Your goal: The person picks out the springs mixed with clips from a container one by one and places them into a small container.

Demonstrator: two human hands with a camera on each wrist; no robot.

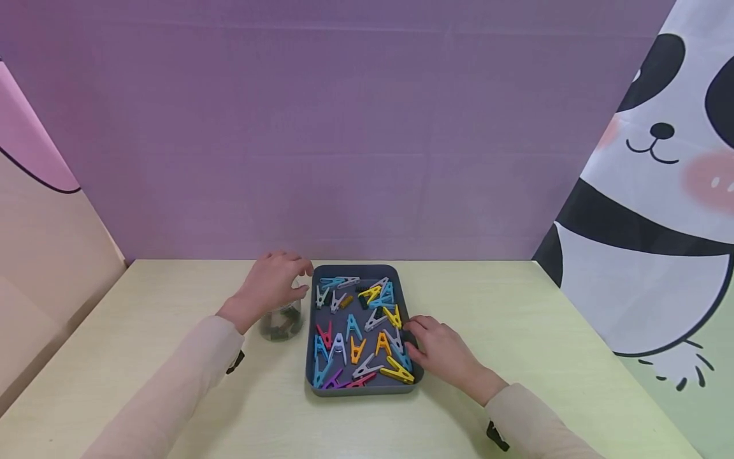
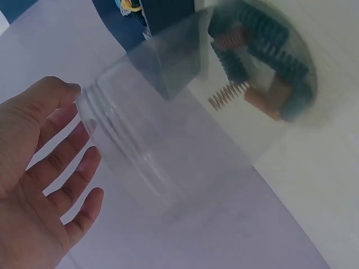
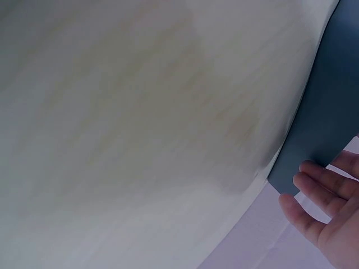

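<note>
A clear jar [image 1: 282, 322] stands on the table left of a dark grey tray [image 1: 358, 393]. Inside it, the left wrist view shows several dark springs [image 2: 261, 25] and a few copper-coloured ones [image 2: 227, 96]. My left hand [image 1: 269, 287] is at the jar's mouth, thumb and spread fingers right at the rim, with gaps between the fingers. On the tray's right side rests my right hand [image 1: 444, 352], its relaxed fingertips against the outer wall. Plastic clothespins [image 1: 338, 349] in several colours lie in the tray, with a few small springs [image 1: 346, 301] among them.
The pale wooden table [image 1: 487, 293] backs onto a purple cloth wall [image 1: 344, 140]. A panda picture [image 1: 659, 191] covers the right side wall. Dark straps [image 1: 496, 436] are worn at the wrists over the sleeves.
</note>
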